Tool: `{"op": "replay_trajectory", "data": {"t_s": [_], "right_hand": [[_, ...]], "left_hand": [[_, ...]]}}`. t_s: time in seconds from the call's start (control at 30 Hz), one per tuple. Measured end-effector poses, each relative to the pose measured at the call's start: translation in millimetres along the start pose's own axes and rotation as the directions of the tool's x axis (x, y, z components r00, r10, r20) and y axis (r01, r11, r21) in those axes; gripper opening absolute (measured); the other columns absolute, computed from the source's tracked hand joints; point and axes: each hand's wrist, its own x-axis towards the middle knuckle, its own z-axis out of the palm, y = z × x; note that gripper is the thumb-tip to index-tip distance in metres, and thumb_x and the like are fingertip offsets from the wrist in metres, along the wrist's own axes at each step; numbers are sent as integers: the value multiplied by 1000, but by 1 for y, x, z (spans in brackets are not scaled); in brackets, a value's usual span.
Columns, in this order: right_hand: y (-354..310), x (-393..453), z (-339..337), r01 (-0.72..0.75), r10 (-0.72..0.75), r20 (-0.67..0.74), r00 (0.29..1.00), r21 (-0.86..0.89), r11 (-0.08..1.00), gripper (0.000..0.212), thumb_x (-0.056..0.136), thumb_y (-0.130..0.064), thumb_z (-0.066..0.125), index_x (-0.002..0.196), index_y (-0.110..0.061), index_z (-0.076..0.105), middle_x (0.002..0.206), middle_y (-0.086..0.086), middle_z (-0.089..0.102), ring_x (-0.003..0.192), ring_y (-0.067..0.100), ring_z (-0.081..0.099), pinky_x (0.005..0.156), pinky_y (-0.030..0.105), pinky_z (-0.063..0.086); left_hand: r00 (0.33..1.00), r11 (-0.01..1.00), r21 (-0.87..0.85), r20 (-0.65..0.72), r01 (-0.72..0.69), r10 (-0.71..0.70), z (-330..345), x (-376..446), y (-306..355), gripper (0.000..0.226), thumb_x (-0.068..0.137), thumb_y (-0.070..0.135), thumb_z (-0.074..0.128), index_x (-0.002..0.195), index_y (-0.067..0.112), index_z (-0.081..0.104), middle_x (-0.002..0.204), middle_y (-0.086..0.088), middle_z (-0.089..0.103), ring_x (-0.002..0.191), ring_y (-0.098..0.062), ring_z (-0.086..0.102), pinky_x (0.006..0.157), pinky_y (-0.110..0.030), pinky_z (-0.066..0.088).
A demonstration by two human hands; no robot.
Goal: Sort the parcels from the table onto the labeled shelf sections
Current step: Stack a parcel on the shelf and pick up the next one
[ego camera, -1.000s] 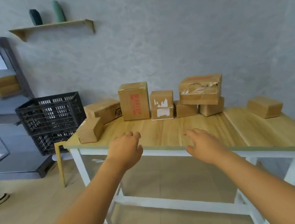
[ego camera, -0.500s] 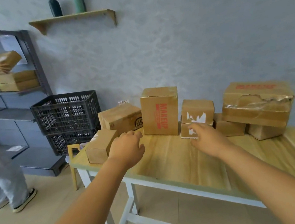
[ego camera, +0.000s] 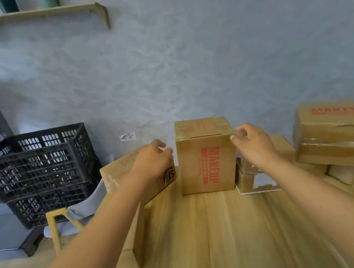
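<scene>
Brown upright parcel (ego camera: 207, 163); red "MAKEUP"

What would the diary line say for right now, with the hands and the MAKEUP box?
phase: reaching | target: MAKEUP box upright on table | left hand open at its left | right hand open at its right | lifted: no

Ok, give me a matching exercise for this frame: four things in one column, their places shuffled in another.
Things:
1. MAKEUP box
2. black crates
3. torn box
4. wall shelf

Places:
A. stacked on other boxes, far right
B. upper left on the wall
C. between the left hand and right hand
D. left of the table

Pairs: 1-C, 2-D, 3-A, 4-B
</scene>
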Motion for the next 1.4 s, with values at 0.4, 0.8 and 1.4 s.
{"op": "replay_trajectory", "data": {"t_s": [0.4,0.8,1.4], "right_hand": [[-5,61,39,-191,184,102,978,64,980,73,94,-52,55,149,-11,32,145,14,47,129,31,48,92,33,41],[-2,48,34,-200,173,193,966,127,972,76,93,-52,58,152,-18,26,145,7,51,129,27,52,100,36,46],[1,-115,22,-254,264,62,962,547,797,72,93,-20,67,152,-33,29,145,-11,45,130,7,46,109,35,42]], "left_hand": [[944,874,-380,244,304,-222,47,94,6,58,91,58,53,137,24,41,121,1,55,109,-21,57,86,-41,55],[930,795,-504,307,339,-202,50,65,0,37,94,57,49,125,36,48,106,18,57,91,-3,59,51,-21,54],[916,733,-634,399,246,38,-5,-30,-23,38,91,29,68,123,26,47,130,3,54,82,-28,71,78,-45,61]]}}
